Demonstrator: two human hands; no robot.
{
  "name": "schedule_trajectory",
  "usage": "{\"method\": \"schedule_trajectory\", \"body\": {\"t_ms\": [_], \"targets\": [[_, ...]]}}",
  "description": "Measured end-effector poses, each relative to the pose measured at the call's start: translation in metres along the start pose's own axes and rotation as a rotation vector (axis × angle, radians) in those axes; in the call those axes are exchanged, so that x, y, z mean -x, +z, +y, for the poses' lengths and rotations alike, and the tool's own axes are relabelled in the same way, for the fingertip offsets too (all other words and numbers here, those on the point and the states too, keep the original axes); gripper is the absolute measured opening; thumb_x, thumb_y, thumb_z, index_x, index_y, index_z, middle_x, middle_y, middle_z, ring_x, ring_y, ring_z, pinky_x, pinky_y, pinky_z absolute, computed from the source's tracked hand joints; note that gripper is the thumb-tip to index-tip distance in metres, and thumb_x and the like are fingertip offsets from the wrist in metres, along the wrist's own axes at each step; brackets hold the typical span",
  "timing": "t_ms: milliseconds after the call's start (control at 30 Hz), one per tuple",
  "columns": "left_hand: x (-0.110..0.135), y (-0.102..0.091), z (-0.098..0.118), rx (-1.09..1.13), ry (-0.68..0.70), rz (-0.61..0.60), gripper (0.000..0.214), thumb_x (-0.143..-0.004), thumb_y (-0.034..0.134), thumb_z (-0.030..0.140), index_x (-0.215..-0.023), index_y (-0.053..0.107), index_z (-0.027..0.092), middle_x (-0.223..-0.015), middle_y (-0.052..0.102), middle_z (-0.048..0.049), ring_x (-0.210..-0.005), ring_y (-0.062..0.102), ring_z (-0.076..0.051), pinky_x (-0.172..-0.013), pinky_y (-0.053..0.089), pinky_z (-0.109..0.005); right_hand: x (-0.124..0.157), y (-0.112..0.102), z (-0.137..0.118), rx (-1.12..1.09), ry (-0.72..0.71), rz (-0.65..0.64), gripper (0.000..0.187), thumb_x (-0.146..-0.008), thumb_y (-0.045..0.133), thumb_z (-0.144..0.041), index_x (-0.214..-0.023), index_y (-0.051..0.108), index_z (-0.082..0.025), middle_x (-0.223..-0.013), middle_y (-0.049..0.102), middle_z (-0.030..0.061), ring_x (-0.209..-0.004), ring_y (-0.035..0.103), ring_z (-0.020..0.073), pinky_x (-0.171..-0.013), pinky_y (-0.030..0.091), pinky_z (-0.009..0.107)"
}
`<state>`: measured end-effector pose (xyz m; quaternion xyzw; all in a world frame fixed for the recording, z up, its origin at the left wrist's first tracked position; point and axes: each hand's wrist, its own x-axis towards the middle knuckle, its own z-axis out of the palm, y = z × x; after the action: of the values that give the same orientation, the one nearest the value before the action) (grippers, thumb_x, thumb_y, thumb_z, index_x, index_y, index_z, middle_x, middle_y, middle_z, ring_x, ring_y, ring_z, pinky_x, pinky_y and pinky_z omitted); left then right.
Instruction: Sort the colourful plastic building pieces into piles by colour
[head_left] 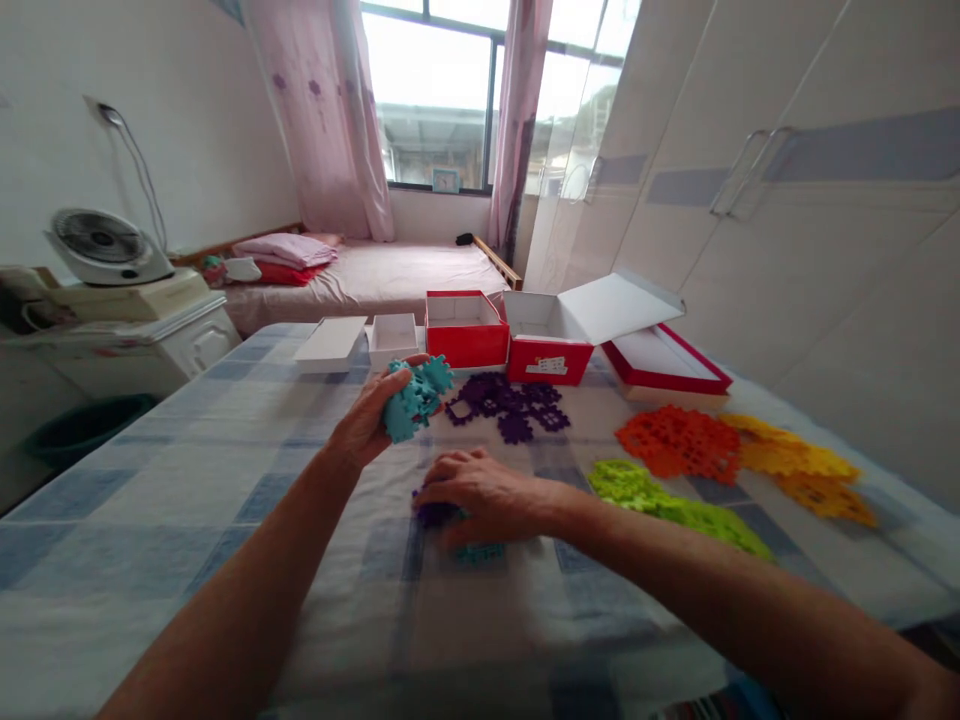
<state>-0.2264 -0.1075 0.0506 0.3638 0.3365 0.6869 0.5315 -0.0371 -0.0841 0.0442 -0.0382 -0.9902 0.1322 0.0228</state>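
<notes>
In my left hand (371, 415), raised above the table, is a bunch of turquoise interlocking plastic tiles (417, 396) with notched edges, gripped between thumb and fingers. My right hand (480, 495) is low over the table in front of it, palm down, partly blurred. Its fingers curl round a dark purple tile (435, 510), which they partly cover. Under that hand, nearer to me, a turquoise tile (480, 553) lies on the cloth, half hidden. Beyond the hands, several loose purple tiles (516, 425) lie in a spread pile.
Green tiles (675, 505), orange tiles (679, 443) and yellow tiles (799, 465) lie to the right on the checked tablecloth (217, 480). Along the back stand a white lid (330, 345), a small white box (393, 340), a red box (466, 342), an open-lidded red box (547, 360) and a red-rimmed tray (667, 370).
</notes>
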Motion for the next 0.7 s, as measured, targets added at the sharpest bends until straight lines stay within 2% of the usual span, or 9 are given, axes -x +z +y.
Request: {"method": "schedule_trajectory", "body": {"t_ms": [67, 167, 333, 433, 533, 700], "targets": [[0.001, -0.002, 0.001, 0.0, -0.027, -0.014, 0.03, -0.076, 0.063, 0.026, -0.104, 0.063, 0.017, -0.097, 0.067, -0.0077, -0.083, 0.066, -0.021, -0.071, 0.058, -0.035, -0.009, 0.009, -0.003, 0.039, 0.016, 0.001, 0.037, -0.079, 0.059, -0.038, -0.114, 0.058, -0.026, -0.112, 0.055, 0.0057, -0.106, 0.047, 0.0205, -0.092, 0.033, 0.037], [0.004, -0.002, 0.002, -0.011, -0.053, -0.039, 0.033, -0.075, 0.063, 0.028, -0.106, 0.062, 0.018, -0.098, 0.067, -0.0084, -0.083, 0.066, -0.022, -0.071, 0.057, -0.035, -0.022, 0.013, 0.013, 0.14, 0.129, 0.064, 0.03, -0.08, 0.057, -0.032, -0.11, 0.06, -0.027, -0.107, 0.056, 0.0063, -0.102, 0.048, 0.0214, -0.088, 0.035, 0.039], [0.007, 0.005, -0.004, -0.037, -0.083, -0.087, 0.04, -0.07, 0.068, 0.029, -0.108, 0.062, 0.017, -0.095, 0.067, -0.0094, -0.078, 0.066, -0.022, -0.066, 0.057, -0.032, -0.015, -0.006, 0.057, 0.297, 0.451, 0.142, 0.028, -0.079, 0.055, -0.021, -0.104, 0.065, -0.027, -0.105, 0.057, 0.0087, -0.106, 0.046, 0.0252, -0.085, 0.034, 0.041], [0.01, 0.01, -0.016, -0.122, -0.157, -0.114, 0.047, -0.069, 0.071, 0.03, -0.113, 0.059, 0.017, -0.091, 0.066, -0.009, -0.069, 0.065, -0.018, -0.06, 0.055, -0.028, 0.009, -0.022, 0.07, 0.271, 0.545, 0.16, 0.029, -0.08, 0.054, -0.022, -0.107, 0.064, -0.026, -0.107, 0.057, 0.0091, -0.108, 0.046, 0.0245, -0.086, 0.035, 0.041], [0.015, 0.019, -0.029, -0.289, -0.247, -0.176, 0.054, -0.07, 0.071, 0.031, -0.12, 0.054, 0.019, -0.09, 0.065, -0.0061, -0.064, 0.063, -0.014, -0.057, 0.052, -0.025, 0.043, -0.031, 0.071, 0.211, 0.583, 0.192, 0.031, -0.081, 0.055, -0.026, -0.111, 0.062, -0.025, -0.112, 0.057, 0.0088, -0.11, 0.047, 0.0242, -0.087, 0.036, 0.04], [0.026, 0.039, -0.042, -0.506, -0.272, -0.299, 0.061, -0.067, 0.073, 0.031, -0.122, 0.051, 0.02, -0.096, 0.063, -0.0037, -0.082, 0.062, -0.017, -0.072, 0.051, -0.027, 0.105, -0.038, 0.068, 0.146, 0.607, 0.325, 0.029, -0.082, 0.055, -0.03, -0.108, 0.063, -0.022, -0.114, 0.058, 0.0085, -0.11, 0.05, 0.0228, -0.091, 0.039, 0.038]]}}
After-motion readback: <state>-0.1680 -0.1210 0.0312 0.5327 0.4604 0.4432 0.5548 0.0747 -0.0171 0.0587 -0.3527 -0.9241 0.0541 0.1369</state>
